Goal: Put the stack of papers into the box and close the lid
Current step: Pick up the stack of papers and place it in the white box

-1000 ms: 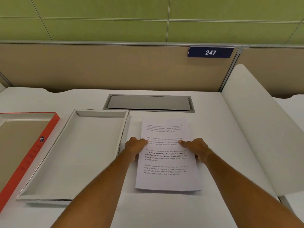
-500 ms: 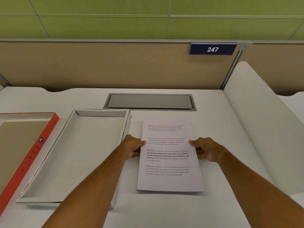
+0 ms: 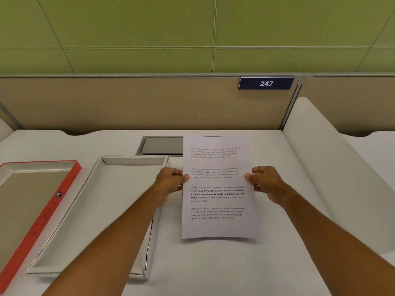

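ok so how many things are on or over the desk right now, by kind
paper stack: 1, held by left hand and right hand
open white box: 1
red-edged lid: 1
total: 3

We see a bright, even scene lit softly from above, with no harsh glare on the white desk [image 3: 213, 263]. A faint shadow lies under the near edge of the stack of papers [image 3: 218, 227]. Its print is slightly blurred. Wide-angle distortion bends the green wall [image 3: 128, 28] lines near the edges.
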### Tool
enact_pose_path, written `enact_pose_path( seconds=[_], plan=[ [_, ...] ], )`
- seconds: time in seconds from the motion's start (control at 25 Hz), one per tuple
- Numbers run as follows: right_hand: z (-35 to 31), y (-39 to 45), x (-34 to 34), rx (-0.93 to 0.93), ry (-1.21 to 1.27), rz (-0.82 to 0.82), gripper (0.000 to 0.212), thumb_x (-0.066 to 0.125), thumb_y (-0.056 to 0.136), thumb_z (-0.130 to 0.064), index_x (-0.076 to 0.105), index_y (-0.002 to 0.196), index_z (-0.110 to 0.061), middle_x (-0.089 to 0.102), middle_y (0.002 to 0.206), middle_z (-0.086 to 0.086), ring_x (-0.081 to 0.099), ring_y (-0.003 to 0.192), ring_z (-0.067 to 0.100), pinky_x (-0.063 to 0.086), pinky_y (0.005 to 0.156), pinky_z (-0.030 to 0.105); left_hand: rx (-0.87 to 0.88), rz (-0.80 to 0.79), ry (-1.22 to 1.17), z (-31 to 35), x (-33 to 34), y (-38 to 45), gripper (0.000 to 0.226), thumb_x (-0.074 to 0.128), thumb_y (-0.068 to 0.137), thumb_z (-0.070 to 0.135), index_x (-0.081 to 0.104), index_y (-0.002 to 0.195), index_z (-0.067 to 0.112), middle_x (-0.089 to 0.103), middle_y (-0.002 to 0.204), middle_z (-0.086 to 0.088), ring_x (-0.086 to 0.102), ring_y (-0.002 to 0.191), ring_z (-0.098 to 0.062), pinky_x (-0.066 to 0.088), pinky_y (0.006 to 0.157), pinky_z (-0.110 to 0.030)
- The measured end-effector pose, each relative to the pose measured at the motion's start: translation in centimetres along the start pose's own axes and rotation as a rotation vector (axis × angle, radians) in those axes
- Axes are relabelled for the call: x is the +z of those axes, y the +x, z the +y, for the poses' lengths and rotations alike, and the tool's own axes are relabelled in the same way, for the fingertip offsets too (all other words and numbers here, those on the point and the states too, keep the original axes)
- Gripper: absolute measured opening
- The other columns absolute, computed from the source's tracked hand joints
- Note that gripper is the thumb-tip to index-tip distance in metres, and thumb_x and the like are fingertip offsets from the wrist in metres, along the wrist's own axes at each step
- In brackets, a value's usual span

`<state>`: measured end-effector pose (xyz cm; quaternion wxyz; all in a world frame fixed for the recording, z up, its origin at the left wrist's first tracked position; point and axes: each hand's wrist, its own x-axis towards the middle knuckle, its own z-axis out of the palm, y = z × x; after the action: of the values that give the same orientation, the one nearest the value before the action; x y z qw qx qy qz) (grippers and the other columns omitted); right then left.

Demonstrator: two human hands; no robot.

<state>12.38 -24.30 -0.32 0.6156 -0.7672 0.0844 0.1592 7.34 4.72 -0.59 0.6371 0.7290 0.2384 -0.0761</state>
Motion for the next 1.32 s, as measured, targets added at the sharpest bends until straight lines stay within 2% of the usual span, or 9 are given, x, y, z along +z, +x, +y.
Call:
enact_pose_path(
  seconds=[0.12, 0.2, 0.28, 0.52, 0.68, 0.8, 1.0, 1.24, 1.32],
  plan=[
    [-2.0, -1.3, -0.4, -0.21, 0.001, 0.009, 0.01, 0.065, 0.088, -0.007, 0.064, 0.097, -0.003, 0.073, 0.097, 0.01, 0.073, 0.085, 0.025, 0.061, 0.065, 0.033, 0.21, 0.034, 0.032, 2.1, -1.0, -1.2, 0.018, 0.067, 0.088, 0.007, 0.064, 0.104, 0.001, 0.072, 0.104, -0.014, 0.071, 0.096, -0.027, 0.059, 0.079, -0.034],
    [-2.7, -2.1, -0.7, -0.313, 0.028, 0.031, 0.008, 0.066, 0.088, -0.005, 0.063, 0.096, -0.005, 0.072, 0.097, 0.012, 0.072, 0.087, 0.025, 0.061, 0.071, 0.034, 0.32, 0.041, 0.046, 2.9, -1.7, -2.2, 0.018, 0.068, 0.087, 0.008, 0.064, 0.104, 0.002, 0.071, 0.103, -0.016, 0.069, 0.098, -0.028, 0.058, 0.085, -0.038],
    [-2.7, -2.8, -1.0, -0.385, 0.031, 0.031, 0.007, 0.067, 0.087, -0.006, 0.063, 0.093, -0.008, 0.072, 0.096, 0.011, 0.072, 0.087, 0.023, 0.059, 0.068, 0.027, 0.379, 0.043, 0.079, 3.0, -2.1, -3.2, 0.02, 0.069, 0.087, 0.01, 0.064, 0.105, 0.004, 0.071, 0.102, -0.013, 0.067, 0.098, -0.027, 0.056, 0.089, -0.039],
    [-2.2, -4.0, -1.5, -0.412, -0.05, -0.03, 0.018, 0.071, 0.085, -0.012, 0.063, 0.101, -0.009, 0.073, 0.1, 0.008, 0.071, 0.093, 0.025, 0.059, 0.076, 0.032, 0.415, 0.02, 0.206, 2.7, -2.3, -4.8, 0.027, 0.071, 0.085, 0.015, 0.062, 0.11, 0.01, 0.07, 0.101, -0.002, 0.067, 0.095, -0.021, 0.054, 0.084, -0.036],
    [-3.3, -4.2, -2.0, -0.452, -0.1, -0.017, 0.023, 0.072, 0.084, -0.011, 0.065, 0.105, -0.008, 0.073, 0.1, 0.007, 0.07, 0.093, 0.025, 0.058, 0.076, 0.029, 0.465, 0.059, 0.23, 3.4, -2.4, -4.9, 0.025, 0.074, 0.082, 0.016, 0.064, 0.104, 0.01, 0.07, 0.096, -0.001, 0.067, 0.09, -0.019, 0.054, 0.082, -0.035],
    [-3.3, -4.4, -1.9, -0.456, -0.113, 0.023, 0.021, 0.073, 0.083, -0.011, 0.066, 0.103, -0.006, 0.073, 0.099, 0.008, 0.069, 0.092, 0.027, 0.058, 0.079, 0.035, 0.492, 0.082, 0.254, 3.3, -2.2, -5.0, 0.02, 0.074, 0.082, 0.016, 0.065, 0.1, 0.011, 0.07, 0.093, 0.0, 0.067, 0.088, -0.018, 0.054, 0.081, -0.034],
    [-2.8, -4.5, -2.1, -0.48, -0.173, 0.004, 0.025, 0.075, 0.082, -0.014, 0.066, 0.105, -0.01, 0.073, 0.099, 0.005, 0.069, 0.091, 0.023, 0.058, 0.08, 0.033, 0.487, 0.061, 0.265, 3.5, -2.3, -5.0, 0.022, 0.074, 0.082, 0.019, 0.065, 0.101, 0.014, 0.071, 0.096, 0.001, 0.068, 0.089, -0.018, 0.053, 0.08, -0.033],
    [-2.9, -4.7, -2.3, -0.481, -0.174, -0.03, 0.025, 0.076, 0.081, -0.017, 0.066, 0.103, -0.011, 0.074, 0.097, 0.002, 0.07, 0.088, 0.02, 0.058, 0.078, 0.029, 0.478, 0.069, 0.207, 3.2, -2.5, -5.0, 0.028, 0.077, 0.08, 0.018, 0.066, 0.104, 0.008, 0.073, 0.1, -0.007, 0.069, 0.093, -0.026, 0.056, 0.085, -0.04],
    [-2.3, -4.7, -2.6, -0.453, -0.15, -0.065, 0.027, 0.076, 0.081, -0.015, 0.066, 0.105, -0.009, 0.073, 0.1, 0.005, 0.07, 0.092, 0.022, 0.059, 0.08, 0.032, 0.467, 0.045, 0.174, 3.0, -2.6, -4.9, 0.029, 0.077, 0.079, 0.015, 0.067, 0.104, 0.005, 0.074, 0.099, -0.009, 0.069, 0.094, -0.028, 0.057, 0.087, -0.041]
  ],
)
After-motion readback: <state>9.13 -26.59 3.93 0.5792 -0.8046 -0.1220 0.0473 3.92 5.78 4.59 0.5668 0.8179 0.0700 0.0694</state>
